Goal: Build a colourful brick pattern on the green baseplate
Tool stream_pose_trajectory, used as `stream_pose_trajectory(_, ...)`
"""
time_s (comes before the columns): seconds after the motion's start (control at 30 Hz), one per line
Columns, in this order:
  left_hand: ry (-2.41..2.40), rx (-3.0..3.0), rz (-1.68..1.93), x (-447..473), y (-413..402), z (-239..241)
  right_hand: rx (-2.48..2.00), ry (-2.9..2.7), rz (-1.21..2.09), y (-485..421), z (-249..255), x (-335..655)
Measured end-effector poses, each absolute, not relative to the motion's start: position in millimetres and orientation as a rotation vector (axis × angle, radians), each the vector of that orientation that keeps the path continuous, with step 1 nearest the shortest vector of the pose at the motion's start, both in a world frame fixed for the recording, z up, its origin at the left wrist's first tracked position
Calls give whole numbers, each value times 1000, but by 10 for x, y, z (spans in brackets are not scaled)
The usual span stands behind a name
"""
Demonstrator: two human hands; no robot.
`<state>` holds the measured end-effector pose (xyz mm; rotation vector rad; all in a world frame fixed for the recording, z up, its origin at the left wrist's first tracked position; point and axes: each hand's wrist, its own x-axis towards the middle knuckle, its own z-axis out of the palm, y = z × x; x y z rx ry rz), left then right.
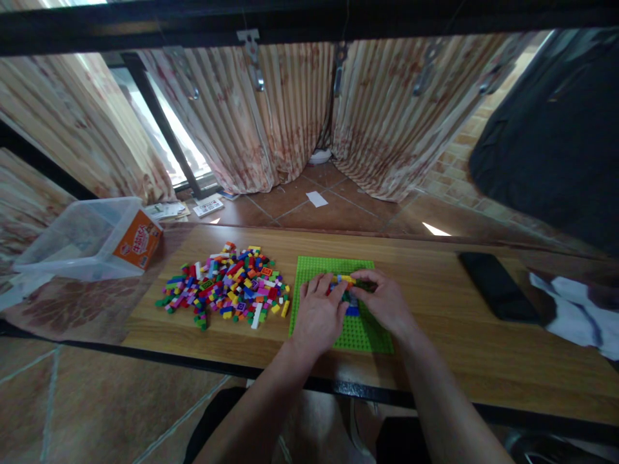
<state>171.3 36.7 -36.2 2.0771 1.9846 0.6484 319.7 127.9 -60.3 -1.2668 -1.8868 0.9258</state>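
Observation:
A green studded baseplate [333, 267] lies on the wooden table [435, 322] in front of me. Both hands rest on its middle. My left hand [316, 316] lies with fingers curled against a small build of colored bricks [347, 293], blue, yellow and red. From the other side my right hand [384, 299] pinches the top of that same build with thumb and fingers. To the left of the baseplate spreads a heap of several loose colored bricks [225, 287].
A clear plastic tub with an orange label [97, 238] stands at the table's left end. A black phone [498, 287] and a white cloth [575, 312] lie at the right. Curtains hang beyond the table, above a tiled floor.

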Motion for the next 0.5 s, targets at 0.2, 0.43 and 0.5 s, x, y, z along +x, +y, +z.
stream_pose_trajectory(0.2, 2054, 2096, 561, 1746, 357, -375, -1273, -1885, 932, 1275, -601, 3184)
stream_pose_trajectory(0.43, 2093, 2070, 480, 1809, 361, -379, -1275, -1873, 936, 1277, -607, 3158)
stream_pose_trajectory(0.5, 2108, 2051, 455, 1839, 358, -384, -1285, -1864, 936, 1274, -615, 3148)
